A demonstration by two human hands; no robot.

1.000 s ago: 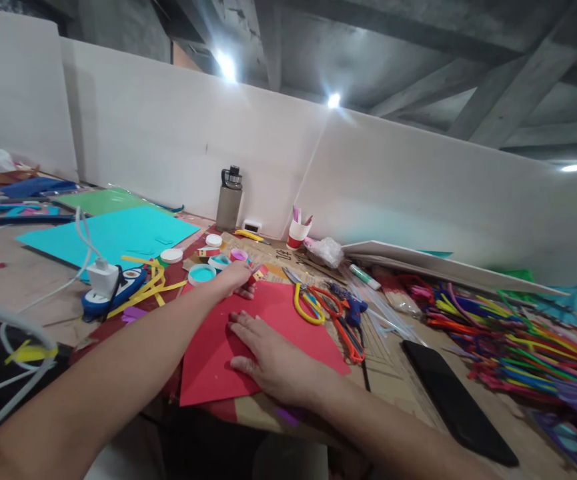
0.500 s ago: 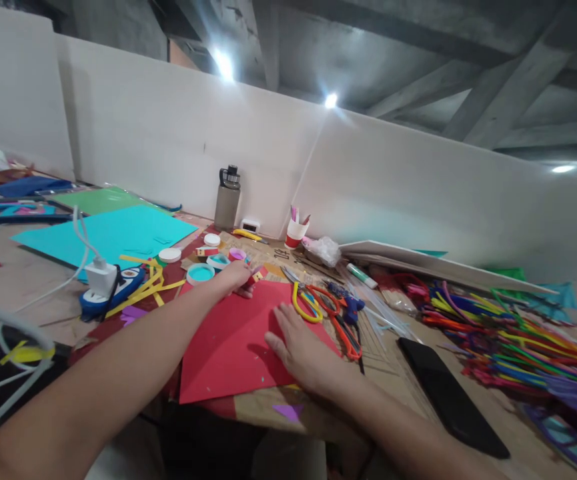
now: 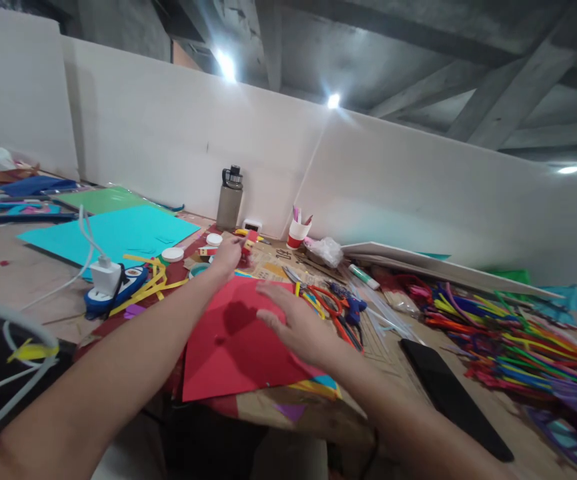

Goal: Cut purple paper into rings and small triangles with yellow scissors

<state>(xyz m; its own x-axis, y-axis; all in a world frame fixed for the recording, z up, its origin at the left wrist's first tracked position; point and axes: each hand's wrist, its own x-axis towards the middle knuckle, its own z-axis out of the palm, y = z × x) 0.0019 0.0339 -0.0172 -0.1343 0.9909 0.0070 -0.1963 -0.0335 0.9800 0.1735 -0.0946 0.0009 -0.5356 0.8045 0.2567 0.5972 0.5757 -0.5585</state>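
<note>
My left hand (image 3: 229, 256) is closed round a small red and yellow piece (image 3: 249, 244), lifted beyond the far edge of the red paper sheet (image 3: 213, 373). What kind of thing this piece is, I cannot make out. Over the right part of the red sheet is my right hand (image 3: 295, 321), empty, its fingers spread and casting a shadow. Yellow and blue sheets (image 3: 318, 388) peek out under the red one. Just past my right hand lie orange-handled scissors (image 3: 329, 300), partly hidden by it. A teal-filled jar (image 3: 199, 269) sits partly behind my left wrist.
Left are a turquoise sheet (image 3: 118, 230), yellow strips (image 3: 153, 277) and a blue power strip (image 3: 133, 280). At the back stand a bottle (image 3: 229, 203) and a pen cup (image 3: 298, 235). Right lie a black phone (image 3: 453, 397) and colourful pipe cleaners (image 3: 528, 333).
My left hand has risen and moved away from the red sheet with the small red and yellow piece. My right hand has lifted and shifted slightly left, uncovering the yellow and blue sheets' corner.
</note>
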